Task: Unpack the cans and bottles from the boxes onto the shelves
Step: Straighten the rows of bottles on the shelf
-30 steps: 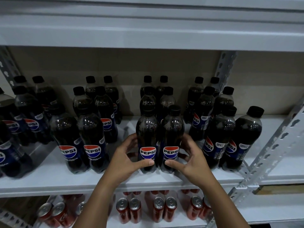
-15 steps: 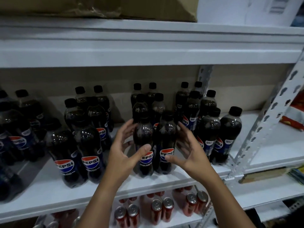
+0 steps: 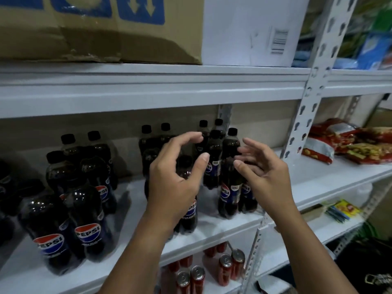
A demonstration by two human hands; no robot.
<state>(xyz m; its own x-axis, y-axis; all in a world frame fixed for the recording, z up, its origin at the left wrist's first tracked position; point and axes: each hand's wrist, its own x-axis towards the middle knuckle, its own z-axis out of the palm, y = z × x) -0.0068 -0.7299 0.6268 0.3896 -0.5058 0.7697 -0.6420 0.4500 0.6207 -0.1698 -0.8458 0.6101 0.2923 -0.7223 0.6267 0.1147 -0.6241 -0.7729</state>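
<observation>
Dark cola bottles (image 3: pixel 230 188) with black caps and red-white-blue Pepsi labels stand upright in paired rows on the white middle shelf (image 3: pixel 314 183), while red cans (image 3: pixel 226 267) with silver tops stand upright in pairs on the shelf below.

Bottles (image 3: pixel 89 211) stand in rows on middle shelf (image 3: pixel 314 179), snack bags (image 3: pixel 347 141) to their right past upright post (image 3: pixel 307 107). Cardboard box (image 3: pixel 101 28) on shelf above; cans (image 3: pixel 212 270) on shelf below.
</observation>
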